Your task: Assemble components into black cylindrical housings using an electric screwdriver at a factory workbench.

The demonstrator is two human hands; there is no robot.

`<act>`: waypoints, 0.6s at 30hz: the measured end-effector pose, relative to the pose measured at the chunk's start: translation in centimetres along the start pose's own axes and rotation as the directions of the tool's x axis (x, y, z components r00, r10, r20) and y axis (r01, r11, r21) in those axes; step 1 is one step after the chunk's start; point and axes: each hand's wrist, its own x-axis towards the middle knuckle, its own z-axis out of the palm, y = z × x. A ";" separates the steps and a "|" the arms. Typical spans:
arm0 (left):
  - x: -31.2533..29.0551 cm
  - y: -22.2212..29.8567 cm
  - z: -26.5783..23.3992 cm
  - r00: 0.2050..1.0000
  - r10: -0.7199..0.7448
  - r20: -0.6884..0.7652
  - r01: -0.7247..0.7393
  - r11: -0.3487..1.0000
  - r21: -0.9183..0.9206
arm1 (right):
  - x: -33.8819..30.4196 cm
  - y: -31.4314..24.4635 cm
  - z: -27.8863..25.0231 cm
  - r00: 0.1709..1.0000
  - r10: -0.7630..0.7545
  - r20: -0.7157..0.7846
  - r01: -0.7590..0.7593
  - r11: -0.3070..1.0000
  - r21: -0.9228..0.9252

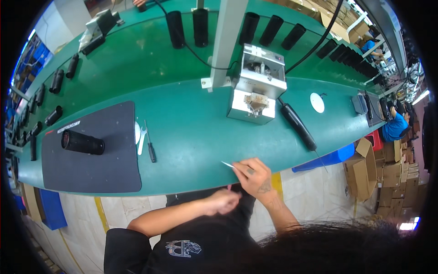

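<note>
My right hand is closed in a pinch over the table's front edge. From its fingers sticks a thin, pale, pointed piece, aimed left; its kind is too small to tell. Just below the edge, in front of my body, my left hand is curled closed beside the right one. What its fingers hold, if anything, is hidden. To the left lie a black screwdriver and a white flat tool. Past them a black mesh-ended cylinder rests on its side on a dark mat.
A metal machine stands behind my hands. Right of it lie a black corded handheld tool and a white disc. Several black cylinders stand along the far green surface. Cardboard boxes and a co-worker in blue are at the right.
</note>
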 end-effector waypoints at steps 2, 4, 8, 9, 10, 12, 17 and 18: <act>-1.9 2.5 1.1 0.980 -0.115 0.160 0.096 0.988 0.118 | 1.0 0.1 1.2 0.997 0.067 0.028 -0.069 0.995 0.078; -4.1 5.2 2.5 0.985 -0.052 0.162 0.028 0.989 0.146 | 1.9 0.0 2.3 0.977 0.199 0.077 -0.211 0.954 0.211; -5.4 15.0 3.0 0.883 0.459 0.095 -0.458 0.801 0.386 | 0.5 2.2 3.5 0.993 0.114 0.024 -0.115 0.992 0.059; -5.1 18.1 2.9 0.812 0.580 0.071 -0.533 0.686 0.495 | 1.4 0.5 3.5 0.983 0.178 -0.035 -0.175 0.981 0.081; -5.1 21.9 2.7 0.720 0.671 0.176 -0.610 0.491 0.622 | 1.8 -0.1 3.6 0.983 0.176 -0.045 -0.171 0.980 0.097; -3.4 28.5 3.4 0.473 0.845 0.250 -0.619 0.117 0.777 | 1.9 -0.4 3.8 0.982 0.186 -0.041 -0.181 0.978 0.103; 1.0 37.0 4.4 0.212 0.914 0.347 -0.046 -0.345 0.937 | 1.9 -0.3 3.5 0.979 0.189 -0.071 -0.178 0.975 0.136; 1.4 37.2 3.6 0.304 0.860 0.411 0.061 -0.448 0.892 | 1.9 -0.3 3.4 0.979 0.192 -0.066 -0.183 0.974 0.131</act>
